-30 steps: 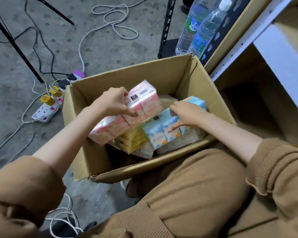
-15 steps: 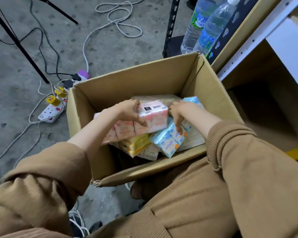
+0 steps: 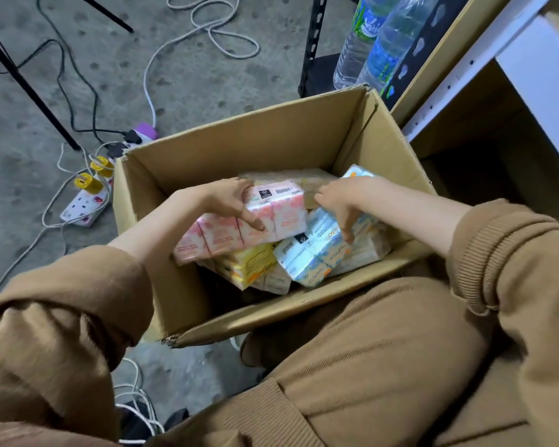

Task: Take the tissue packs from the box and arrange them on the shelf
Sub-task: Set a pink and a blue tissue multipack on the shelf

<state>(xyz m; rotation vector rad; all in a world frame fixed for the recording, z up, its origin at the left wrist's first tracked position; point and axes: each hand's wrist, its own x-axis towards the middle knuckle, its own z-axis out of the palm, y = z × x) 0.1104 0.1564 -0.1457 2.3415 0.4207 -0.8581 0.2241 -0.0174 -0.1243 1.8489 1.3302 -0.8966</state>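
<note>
An open cardboard box [image 3: 239, 150] stands on the floor in front of me with several tissue packs inside. My left hand [image 3: 229, 201] grips a long pink tissue pack [image 3: 278, 214] that lies across the pile. My right hand [image 3: 339, 204] is closed on a blue tissue pack [image 3: 307, 256] to its right. A yellow tissue pack [image 3: 252, 266] lies under both, and a pale pack [image 3: 304, 179] shows at the back of the box. The shelf [image 3: 536, 69] is at the right; its lower bay looks dark and bare.
Two water bottles [image 3: 378, 37] stand on a black rack [image 3: 313, 50] behind the box. A power strip with yellow plugs [image 3: 88, 195] and loose cables [image 3: 207, 30] lie on the concrete floor to the left. A black tripod leg [image 3: 26, 85] crosses the upper left.
The pink pack has come down from a raised tilt to rest lower on the pile. My right hand has kept hold of the blue pack while both arms reached deeper into the box.
</note>
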